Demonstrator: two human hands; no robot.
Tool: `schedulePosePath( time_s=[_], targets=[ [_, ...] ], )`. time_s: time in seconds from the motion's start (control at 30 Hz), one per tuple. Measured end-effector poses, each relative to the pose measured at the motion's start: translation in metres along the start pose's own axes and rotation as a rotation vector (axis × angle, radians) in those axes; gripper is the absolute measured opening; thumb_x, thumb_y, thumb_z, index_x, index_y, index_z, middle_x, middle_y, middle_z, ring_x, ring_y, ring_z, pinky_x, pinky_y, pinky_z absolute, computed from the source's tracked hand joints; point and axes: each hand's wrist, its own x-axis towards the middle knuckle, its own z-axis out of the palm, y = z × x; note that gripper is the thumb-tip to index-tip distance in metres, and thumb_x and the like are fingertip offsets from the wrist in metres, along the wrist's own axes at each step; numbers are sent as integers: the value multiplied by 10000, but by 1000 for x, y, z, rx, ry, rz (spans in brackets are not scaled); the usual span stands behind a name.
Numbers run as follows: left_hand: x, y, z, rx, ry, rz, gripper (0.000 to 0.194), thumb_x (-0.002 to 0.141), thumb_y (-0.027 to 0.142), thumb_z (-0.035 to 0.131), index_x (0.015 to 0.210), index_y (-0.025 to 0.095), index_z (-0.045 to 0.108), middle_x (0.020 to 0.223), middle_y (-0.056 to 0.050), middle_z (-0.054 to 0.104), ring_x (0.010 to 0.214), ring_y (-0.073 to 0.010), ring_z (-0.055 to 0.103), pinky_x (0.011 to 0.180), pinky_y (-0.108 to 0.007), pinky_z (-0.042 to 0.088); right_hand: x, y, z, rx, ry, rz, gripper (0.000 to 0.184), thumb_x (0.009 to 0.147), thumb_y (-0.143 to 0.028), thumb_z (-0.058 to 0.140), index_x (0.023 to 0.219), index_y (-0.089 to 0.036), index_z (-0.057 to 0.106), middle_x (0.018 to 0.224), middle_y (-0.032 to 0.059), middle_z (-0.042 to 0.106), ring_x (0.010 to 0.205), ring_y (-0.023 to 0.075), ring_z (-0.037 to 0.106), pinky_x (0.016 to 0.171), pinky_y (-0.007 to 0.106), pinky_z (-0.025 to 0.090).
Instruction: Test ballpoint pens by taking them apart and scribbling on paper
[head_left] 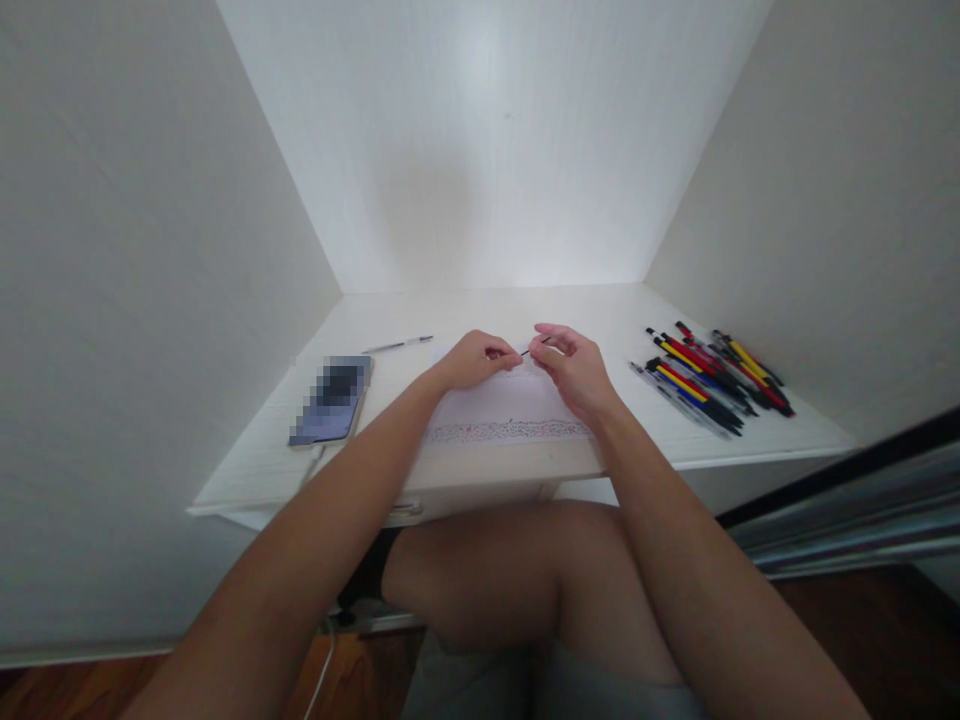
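Above a white sheet of paper (487,405), my left hand (476,360) pinches one end of a thin dark rod (526,353) that looks like a pen refill. My right hand (577,370) holds the same rod a little further right between thumb and fingertips, its other fingers loosely curled. Only short stretches of the rod show between and beyond the fingers. Along the paper's near edge runs a band of small red, blue and dark marks. Both forearms reach over the front edge of the white desk (495,310).
On the right lies a loose pile of pens (705,375) in red, yellow, blue, black and clear. A single clear pen (397,345) lies at the back left. Nearer, a phone (356,400) rests with a white cable (311,465). Walls enclose the desk's sides and back.
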Motion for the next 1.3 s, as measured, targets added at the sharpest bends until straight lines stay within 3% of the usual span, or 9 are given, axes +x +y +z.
schedulePosePath(
  time_s=[0.07, 0.2, 0.33, 0.43, 0.57, 0.73, 1.03, 1.3],
  targets=[
    [0, 6, 2, -49, -13, -3, 325, 878, 434, 627, 866, 145, 774, 713, -51, 693, 637, -119, 566, 611, -234, 406, 0, 3, 0, 24, -59, 24, 339, 817, -410, 765, 1032, -153, 715, 993, 67, 669, 830, 204, 618, 750, 302, 519],
    [-1, 9, 3, -57, -56, -22, 331, 865, 437, 641, 831, 134, 770, 666, -48, 664, 602, -108, 536, 581, -222, 391, 2, 9, -5, -213, -141, 1, 317, 921, -460, 667, 860, -157, 737, 772, 49, 657, 678, 184, 593, 629, 275, 495],
    [-1, -3, 3, -41, -58, -23, 329, 846, 439, 639, 876, 141, 775, 754, -70, 710, 658, -129, 583, 633, -239, 426, 4, 7, -19, -144, 3, -15, 289, 917, -433, 641, 858, -152, 677, 812, 73, 677, 677, 186, 629, 603, 262, 511],
    [0, -13, 3, 39, -37, -30, 327, 840, 444, 634, 856, 149, 774, 797, -74, 728, 696, -144, 603, 653, -253, 426, -5, 2, -32, -44, 89, 50, 290, 880, -445, 674, 879, -158, 633, 841, 82, 684, 702, 196, 654, 644, 281, 553],
    [0, -16, 4, 116, -49, -26, 306, 842, 436, 629, 853, 168, 776, 819, -65, 736, 720, -149, 609, 665, -259, 419, -35, -9, -47, -129, 9, 114, 340, 844, -489, 727, 878, -164, 635, 824, 79, 672, 731, 220, 664, 692, 313, 568],
    [-2, -9, 6, 107, -66, -77, 289, 817, 419, 646, 844, 160, 773, 780, -62, 724, 689, -147, 590, 629, -253, 400, -67, -21, -57, -330, -93, 57, 262, 950, -418, 614, 927, -164, 674, 818, 71, 678, 715, 225, 657, 629, 312, 521],
    [-2, -7, 5, 91, -54, -103, 289, 807, 407, 650, 833, 147, 772, 741, -54, 710, 658, -136, 569, 602, -249, 387, -80, -28, -65, -457, -125, 63, 249, 913, -436, 680, 936, -188, 679, 806, 52, 670, 708, 241, 631, 631, 329, 506],
    [-2, -8, 5, 88, -57, -102, 264, 817, 382, 650, 818, 143, 763, 763, -60, 716, 676, -134, 580, 602, -244, 385, -80, -23, -63, -207, -163, 105, 200, 988, -384, 627, 955, -190, 588, 890, 77, 697, 746, 238, 673, 707, 347, 554]
  ],
)
